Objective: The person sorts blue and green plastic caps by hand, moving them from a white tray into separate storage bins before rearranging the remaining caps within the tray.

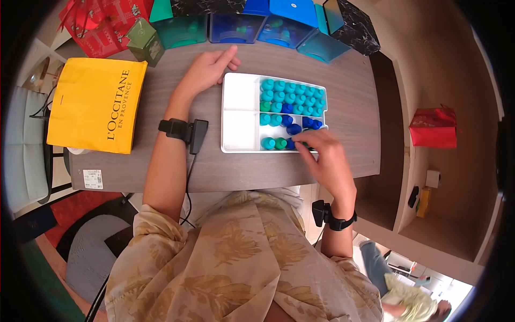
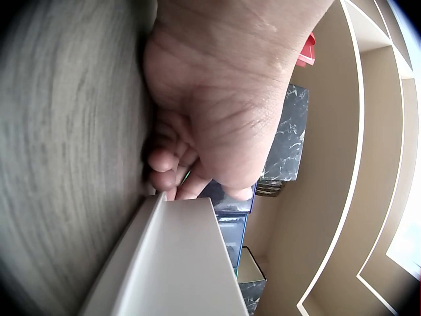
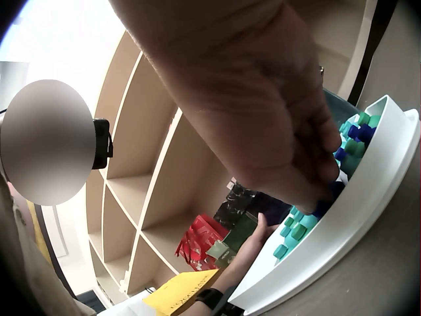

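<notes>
A white tray point(image 1: 240, 130) on the wooden table holds rows of small turquoise bottles point(image 1: 279, 96), with a few green and dark blue ones among them. My right hand point(image 1: 328, 161) reaches over the tray's near edge, thumb and fingers pinching a dark blue bottle point(image 1: 290, 144) beside a green bottle point(image 1: 280, 143). In the right wrist view that hand point(image 3: 263, 125) partly hides the bottle point(image 3: 323, 208). By the tray's far left corner, my left hand point(image 1: 213, 65) rests on the table, index finger extended; in the left wrist view its fingers point(image 2: 172, 178) lie loosely curled at the tray wall point(image 2: 184, 250).
Clear blue and teal bins point(image 1: 233, 29) line the back of the table. A yellow bag point(image 1: 96, 104) lies at the left, with a green box point(image 1: 146, 43) and a red bag point(image 1: 104, 27) behind it. Another person point(image 1: 410, 295) is at the lower right.
</notes>
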`<state>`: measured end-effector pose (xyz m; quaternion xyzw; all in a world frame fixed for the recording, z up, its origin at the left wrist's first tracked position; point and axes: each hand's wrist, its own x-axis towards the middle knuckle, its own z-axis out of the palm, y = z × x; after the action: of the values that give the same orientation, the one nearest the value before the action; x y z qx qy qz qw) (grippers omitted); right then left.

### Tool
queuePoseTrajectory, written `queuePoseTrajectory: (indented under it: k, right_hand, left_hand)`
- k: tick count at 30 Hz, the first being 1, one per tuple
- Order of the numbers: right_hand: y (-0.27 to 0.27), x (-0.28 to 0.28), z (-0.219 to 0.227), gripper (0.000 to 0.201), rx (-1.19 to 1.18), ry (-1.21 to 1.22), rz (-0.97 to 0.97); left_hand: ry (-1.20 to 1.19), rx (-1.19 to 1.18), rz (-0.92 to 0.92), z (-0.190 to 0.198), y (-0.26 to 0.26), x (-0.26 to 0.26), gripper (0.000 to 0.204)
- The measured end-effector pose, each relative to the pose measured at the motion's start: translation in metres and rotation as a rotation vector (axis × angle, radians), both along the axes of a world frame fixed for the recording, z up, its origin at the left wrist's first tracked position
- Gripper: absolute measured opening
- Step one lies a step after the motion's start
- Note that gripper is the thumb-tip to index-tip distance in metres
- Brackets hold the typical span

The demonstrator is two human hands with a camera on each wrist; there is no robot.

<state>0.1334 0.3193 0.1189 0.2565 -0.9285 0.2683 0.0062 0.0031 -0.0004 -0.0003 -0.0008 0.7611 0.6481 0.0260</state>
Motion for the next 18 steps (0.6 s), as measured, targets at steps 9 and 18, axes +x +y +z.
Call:
queuePoseTrajectory:
  k: [9, 18]
  right_hand:
    - [0.010, -0.010, 0.015, 0.015, -0.145, -0.098, -0.123]
    - [0.073, -0.136, -0.030, 0.027, -0.664, -0.089, -0.299]
  left_hand:
    - [-0.006, 0.000, 0.002, 0.010, 0.000, 0.004, 0.055]
    - [0.325, -0.291, 0.010, 0.062, 0.011, 0.034, 0.029]
